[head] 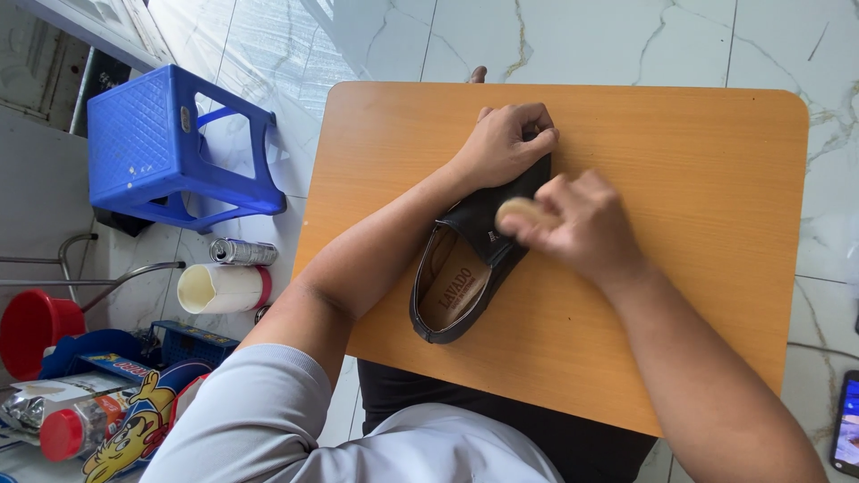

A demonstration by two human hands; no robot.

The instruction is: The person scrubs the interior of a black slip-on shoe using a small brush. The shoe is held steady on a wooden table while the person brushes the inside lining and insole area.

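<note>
A black leather shoe (465, 259) with a tan insole lies on its sole on a small orange wooden table (698, 161), toe pointing away from me. My left hand (503, 143) is closed over the toe end, holding the shoe down. My right hand (577, 224) grips a small wooden-handled brush (517, 211) and presses it against the upper near the shoe's opening; the bristles are hidden and the hand looks slightly blurred.
A blue plastic stool (174, 148) stands on the marble floor at the left. Below it lie a metal can (242, 251), a white cup (224, 288), a red bowl (31, 326) and colourful packages. A phone (846, 425) lies at the right edge.
</note>
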